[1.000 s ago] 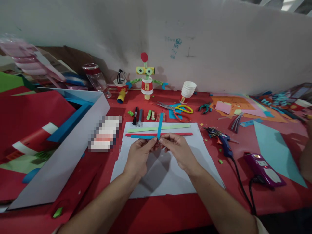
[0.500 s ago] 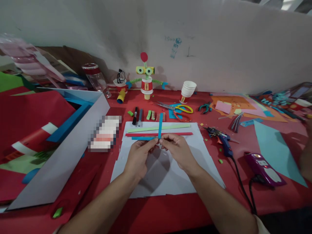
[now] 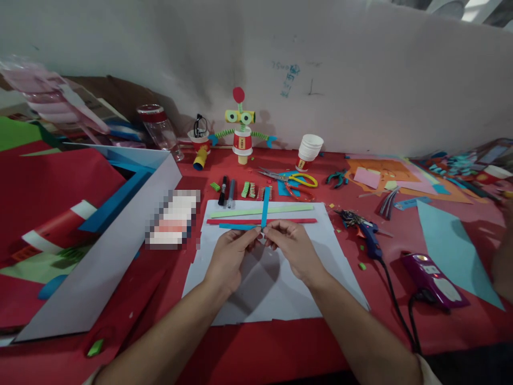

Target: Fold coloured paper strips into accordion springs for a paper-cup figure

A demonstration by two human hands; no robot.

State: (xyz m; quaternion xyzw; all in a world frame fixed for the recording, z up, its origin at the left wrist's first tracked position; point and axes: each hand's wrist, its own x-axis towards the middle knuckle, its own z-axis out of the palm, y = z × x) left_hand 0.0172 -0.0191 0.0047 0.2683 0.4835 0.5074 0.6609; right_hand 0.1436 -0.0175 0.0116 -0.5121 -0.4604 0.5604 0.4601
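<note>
Over a white paper sheet (image 3: 280, 299), my left hand (image 3: 234, 251) and my right hand (image 3: 290, 243) meet, fingertips nearly touching. Both pinch blue paper strips (image 3: 265, 206) where they join at a corner: one arm points up and away, the other runs left. Whether it is one folded strip or two is hidden by my fingers. Just beyond lie a red strip (image 3: 296, 220) and a pale green strip (image 3: 280, 210) on the sheet.
Behind stand a paper-cup figure (image 3: 242, 141) and stacked cups (image 3: 309, 149). Scissors (image 3: 296, 178) and markers (image 3: 231, 193) lie beyond the sheet. At right are a glue gun (image 3: 372, 240) and purple device (image 3: 435, 280); at left, a white-sided box (image 3: 104, 256).
The left-pointing blue arm has tilted slightly, its free end a little higher and farther right. Both hands keep nearly the same place and grip.
</note>
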